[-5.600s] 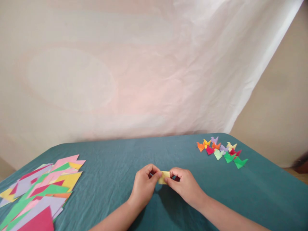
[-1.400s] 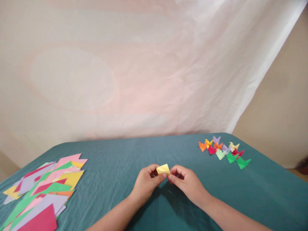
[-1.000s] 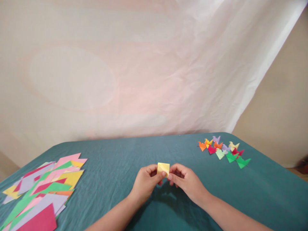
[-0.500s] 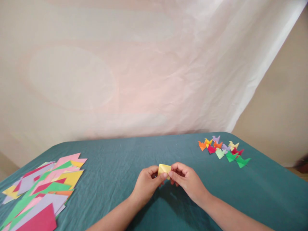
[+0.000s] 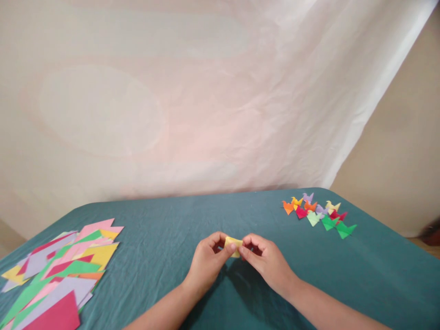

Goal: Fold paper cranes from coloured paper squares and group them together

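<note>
A small folded piece of yellow paper (image 5: 234, 241) is pinched between both hands, just above the table near its front middle. My left hand (image 5: 210, 259) grips its left side, with the thumb pressed on the near face. On the right side, my right hand (image 5: 266, 260) pinches it with thumb and fingers. The fingertips behind the paper are mostly hidden. Both thumbs nearly meet at its lower part.
Overlapping sheets of coloured paper (image 5: 65, 270) spread over the left of the green-covered table (image 5: 165, 256). Several small folded paper birds (image 5: 312, 211) stand in a group at the back right. A pale cloth (image 5: 206, 101) hangs behind the table.
The yellow paper shows less of its face now and looks tilted or folded lower. My fingers have shifted slightly on it, and both hands still hold it.
</note>
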Action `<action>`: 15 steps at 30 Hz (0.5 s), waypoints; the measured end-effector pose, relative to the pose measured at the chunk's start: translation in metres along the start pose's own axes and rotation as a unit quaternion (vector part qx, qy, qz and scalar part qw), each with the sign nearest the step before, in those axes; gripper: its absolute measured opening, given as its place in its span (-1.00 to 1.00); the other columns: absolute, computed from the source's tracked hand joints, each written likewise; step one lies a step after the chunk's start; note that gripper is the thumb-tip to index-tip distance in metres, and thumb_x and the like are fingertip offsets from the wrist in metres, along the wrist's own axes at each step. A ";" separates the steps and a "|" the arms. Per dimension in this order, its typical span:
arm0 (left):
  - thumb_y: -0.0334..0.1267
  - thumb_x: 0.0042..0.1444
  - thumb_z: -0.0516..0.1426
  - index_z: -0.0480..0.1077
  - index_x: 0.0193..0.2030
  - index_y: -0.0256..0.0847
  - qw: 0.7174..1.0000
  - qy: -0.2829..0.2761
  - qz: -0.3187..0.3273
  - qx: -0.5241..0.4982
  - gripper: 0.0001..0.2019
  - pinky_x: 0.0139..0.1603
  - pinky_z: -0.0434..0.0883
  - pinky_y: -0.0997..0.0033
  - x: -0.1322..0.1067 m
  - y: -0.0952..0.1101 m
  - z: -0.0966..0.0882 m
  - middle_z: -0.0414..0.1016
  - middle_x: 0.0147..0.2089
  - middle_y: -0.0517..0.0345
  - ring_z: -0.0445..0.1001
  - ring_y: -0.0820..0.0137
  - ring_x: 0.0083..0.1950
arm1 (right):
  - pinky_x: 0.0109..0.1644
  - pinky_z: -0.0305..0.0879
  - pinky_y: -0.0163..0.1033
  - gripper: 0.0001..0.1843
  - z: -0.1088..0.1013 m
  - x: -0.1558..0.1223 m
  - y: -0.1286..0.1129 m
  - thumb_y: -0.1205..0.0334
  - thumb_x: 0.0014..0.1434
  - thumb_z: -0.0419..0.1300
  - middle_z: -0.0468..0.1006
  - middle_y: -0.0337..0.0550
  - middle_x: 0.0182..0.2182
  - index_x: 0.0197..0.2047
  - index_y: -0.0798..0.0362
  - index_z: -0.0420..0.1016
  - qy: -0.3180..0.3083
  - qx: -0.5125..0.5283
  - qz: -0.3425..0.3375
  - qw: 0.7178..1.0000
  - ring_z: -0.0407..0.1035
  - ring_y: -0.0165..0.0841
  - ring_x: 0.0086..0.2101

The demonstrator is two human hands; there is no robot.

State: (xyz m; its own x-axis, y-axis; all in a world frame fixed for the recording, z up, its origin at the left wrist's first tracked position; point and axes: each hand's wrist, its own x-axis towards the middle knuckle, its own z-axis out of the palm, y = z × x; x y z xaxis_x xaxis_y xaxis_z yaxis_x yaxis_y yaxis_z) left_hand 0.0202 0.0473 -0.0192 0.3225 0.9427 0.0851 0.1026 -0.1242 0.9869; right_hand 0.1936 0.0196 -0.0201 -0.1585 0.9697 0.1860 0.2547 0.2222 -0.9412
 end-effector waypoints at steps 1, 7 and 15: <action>-0.14 0.07 0.20 0.38 -0.37 -0.30 1.000 0.003 -0.002 0.000 -0.77 -0.35 0.28 0.52 0.000 0.000 0.000 0.41 -0.43 0.18 0.35 0.46 -0.40 | -0.38 0.17 -0.36 -0.74 0.000 0.000 -0.001 0.07 0.22 0.11 0.39 -0.29 -0.51 -0.40 0.07 0.35 0.000 0.002 -0.002 1.000 0.27 -0.42 -0.46; -0.16 0.06 0.20 0.33 -0.40 -0.28 0.998 -0.034 -0.030 -0.044 -0.78 -0.37 0.31 0.51 -0.002 0.005 0.005 0.47 -0.48 0.15 0.42 0.43 -0.43 | -0.35 0.23 -0.36 -0.74 0.003 -0.002 0.000 0.07 0.27 0.04 0.44 -0.26 -0.47 -0.32 0.06 0.38 -0.002 0.013 -0.019 1.000 0.34 -0.40 -0.43; -0.07 0.05 0.19 0.40 -0.40 -0.32 0.996 -0.051 -0.067 -0.033 -0.71 -0.41 0.33 0.49 -0.003 0.006 0.006 0.53 -0.49 0.09 0.47 0.40 -0.47 | -0.30 0.25 -0.35 -0.77 0.002 -0.002 -0.003 0.12 0.29 0.03 0.51 -0.24 -0.44 -0.31 0.04 0.41 0.015 -0.034 -0.038 0.999 0.41 -0.38 -0.40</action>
State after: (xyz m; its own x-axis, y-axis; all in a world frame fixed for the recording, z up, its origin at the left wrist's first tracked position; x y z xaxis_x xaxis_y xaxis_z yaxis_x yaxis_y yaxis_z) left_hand 0.0261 0.0419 -0.0139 0.4045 0.9127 -0.0588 0.0892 0.0246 0.9957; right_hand 0.1909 0.0168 -0.0181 -0.1507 0.9522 0.2658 0.3071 0.3006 -0.9029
